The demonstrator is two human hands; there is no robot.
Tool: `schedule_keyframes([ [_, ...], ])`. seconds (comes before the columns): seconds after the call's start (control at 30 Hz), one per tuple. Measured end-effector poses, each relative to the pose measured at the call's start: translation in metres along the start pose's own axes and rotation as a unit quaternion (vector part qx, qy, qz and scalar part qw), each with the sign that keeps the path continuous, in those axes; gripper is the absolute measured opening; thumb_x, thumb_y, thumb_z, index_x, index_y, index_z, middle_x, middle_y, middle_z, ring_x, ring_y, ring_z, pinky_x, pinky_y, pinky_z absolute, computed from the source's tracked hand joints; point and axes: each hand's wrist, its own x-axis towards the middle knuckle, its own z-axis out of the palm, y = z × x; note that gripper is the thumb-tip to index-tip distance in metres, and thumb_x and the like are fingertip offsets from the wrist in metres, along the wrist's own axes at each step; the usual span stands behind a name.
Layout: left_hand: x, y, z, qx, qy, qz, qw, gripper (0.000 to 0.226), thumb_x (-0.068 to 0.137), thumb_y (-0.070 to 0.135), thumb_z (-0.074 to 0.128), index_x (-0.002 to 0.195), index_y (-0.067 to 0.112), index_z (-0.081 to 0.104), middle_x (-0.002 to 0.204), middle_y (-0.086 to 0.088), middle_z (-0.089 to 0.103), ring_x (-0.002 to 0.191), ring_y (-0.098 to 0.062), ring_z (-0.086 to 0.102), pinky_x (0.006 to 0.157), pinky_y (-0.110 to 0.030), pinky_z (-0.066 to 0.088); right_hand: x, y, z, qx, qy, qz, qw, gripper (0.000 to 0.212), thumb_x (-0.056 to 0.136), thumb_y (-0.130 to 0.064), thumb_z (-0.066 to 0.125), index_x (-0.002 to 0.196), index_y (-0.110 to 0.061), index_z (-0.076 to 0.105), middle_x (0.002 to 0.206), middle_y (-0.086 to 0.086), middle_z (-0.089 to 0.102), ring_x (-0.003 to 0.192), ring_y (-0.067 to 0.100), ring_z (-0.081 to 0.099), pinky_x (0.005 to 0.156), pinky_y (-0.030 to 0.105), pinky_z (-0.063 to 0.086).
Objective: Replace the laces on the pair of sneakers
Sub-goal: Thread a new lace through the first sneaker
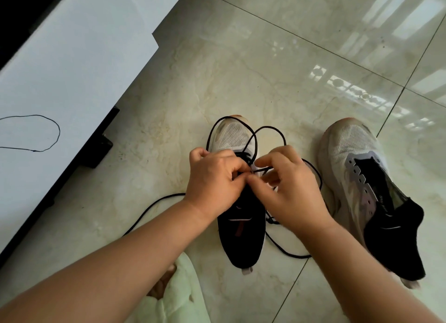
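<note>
Glossy marble-look tile makes up the floor (241, 69) I am looking down on, with a white table (72, 69) running along its left side. On that table I see a thin black cord (52, 122) lying in a loop. Two sneakers stand on the floor with toes pointing away from me: the right sneaker (369, 192) sits apart from the hands, its eyelets bare, and the left sneaker (239, 202) lies under my hands at centre. A pale green slipper (178, 293) shows at the bottom edge. My left hand (214, 180) has its fingers curled over the eyelet area, pinching the black lace (265, 129). My right hand (292, 189) pinches the same lace just beside it, thumb and forefinger closed on the strand. The lace loops up over the white toe, and its slack trails on the floor to both sides of the shoe.
</note>
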Motion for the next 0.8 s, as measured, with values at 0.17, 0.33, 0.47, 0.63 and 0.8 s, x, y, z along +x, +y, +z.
schedule_keyframes([
  [0.17, -0.003, 0.003, -0.005, 0.038, 0.023, 0.029, 0.999, 0.01, 0.068, 0.02, 0.075, 0.062, 0.021, 0.067, 0.064, 0.01, 0.055, 0.066, -0.014, 0.056, 0.074, -0.03, 0.019, -0.022, -0.008, 0.008, -0.136, 0.01, 0.059, 0.989, 0.029, 0.073, -0.032, 0.064, 0.08, -0.021, 0.038, 0.083, -0.01, 0.04, 0.06, 0.017, 0.046, 0.045, 0.024, 0.031],
  [0.33, -0.011, 0.011, -0.009, 0.081, 0.016, 0.046, 0.996, 0.014, 0.068, 0.017, 0.068, 0.058, 0.017, 0.058, 0.064, 0.008, 0.053, 0.065, -0.018, 0.055, 0.074, -0.031, 0.021, -0.027, -0.003, 0.026, -0.077, 0.031, 0.163, 0.983, 0.023, 0.082, -0.02, 0.05, 0.067, -0.013, 0.034, 0.056, -0.001, 0.043, 0.051, 0.02, 0.041, 0.045, 0.03, 0.024],
  [0.47, -0.023, -0.007, -0.027, 0.108, 0.081, -0.006, 0.991, 0.012, 0.069, 0.02, 0.056, 0.059, 0.017, 0.051, 0.06, 0.008, 0.048, 0.058, -0.017, 0.049, 0.072, -0.029, 0.019, -0.03, 0.002, 0.024, -0.048, 0.073, 0.219, 0.972, 0.023, 0.082, -0.017, 0.049, 0.066, -0.01, 0.034, 0.054, 0.002, 0.044, 0.049, 0.016, 0.038, 0.042, 0.029, 0.022],
  [0.63, -0.032, -0.033, -0.053, 0.112, 0.085, -0.133, 0.981, 0.016, 0.065, 0.02, 0.056, 0.053, 0.015, 0.046, 0.052, 0.012, 0.035, 0.05, -0.017, 0.04, 0.071, -0.036, 0.036, -0.028, 0.007, 0.016, -0.063, 0.072, 0.23, 0.969, 0.021, 0.081, -0.019, 0.05, 0.067, -0.01, 0.037, 0.054, 0.001, 0.045, 0.051, 0.019, 0.04, 0.045, 0.028, 0.025],
  [0.8, -0.028, -0.033, -0.045, 0.096, -0.015, -0.172, 0.98, 0.016, 0.076, 0.026, 0.063, 0.092, 0.025, 0.06, 0.087, 0.012, 0.056, 0.07, -0.007, 0.05, 0.084, -0.032, 0.036, -0.023, -0.002, 0.008, -0.063, 0.03, 0.214, 0.974, 0.024, 0.076, -0.04, 0.056, 0.08, -0.02, 0.044, 0.067, -0.007, 0.053, 0.063, 0.014, 0.051, 0.056, 0.032, 0.04],
])
